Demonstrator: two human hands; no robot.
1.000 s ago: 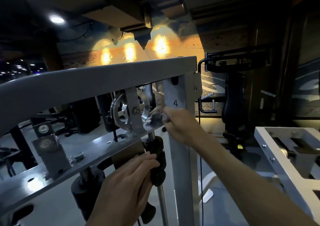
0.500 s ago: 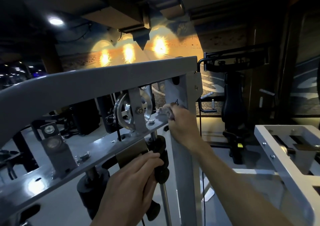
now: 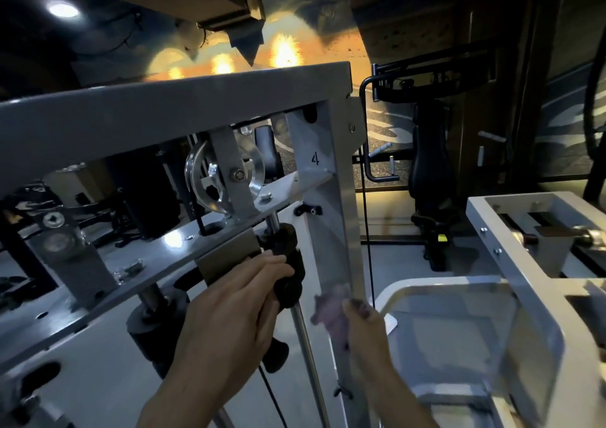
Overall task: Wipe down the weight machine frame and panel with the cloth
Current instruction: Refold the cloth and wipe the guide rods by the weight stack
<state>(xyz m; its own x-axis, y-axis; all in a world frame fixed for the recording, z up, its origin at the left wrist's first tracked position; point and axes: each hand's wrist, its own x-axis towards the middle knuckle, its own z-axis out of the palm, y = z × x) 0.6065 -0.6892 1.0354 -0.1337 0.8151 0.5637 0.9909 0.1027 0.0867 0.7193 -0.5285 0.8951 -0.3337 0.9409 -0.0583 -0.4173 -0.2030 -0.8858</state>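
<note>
My right hand (image 3: 364, 326) has dropped since half a second ago: it was up by the stencilled "4" on the pale grey painted steel upright post (image 3: 331, 218) of the weight machine frame, and it is now low on that same post, well below the number. It carries the small crumpled mauve cloth (image 3: 329, 309), which is blurred with motion; the fingers appear curled round the cloth and pressing it to the post's face, though the blur prevents my confirming the exact grip.

My left hand (image 3: 236, 309) has not shifted. Its fingers (image 3: 262, 268) lie fairly straight, wrapped loosely over a tan strap-like piece and the black ribbed rubber grip (image 3: 288, 263) on the chrome guide rod, just under the grey flat cross plate (image 3: 98, 273) that carries the polished aluminium pulley wheel (image 3: 223, 181). It serves as a brace; it holds no cloth.

Assessment: one downward stroke along the upright is in progress or just completed, so the upper portion of that post has likely been covered. The thick grey top beam (image 3: 164, 113), the cross plate and the pulley bracket show no sign of attention in this view. I judge the task to be partly done, with the frame's horizontal members and the panel outstanding.
</note>
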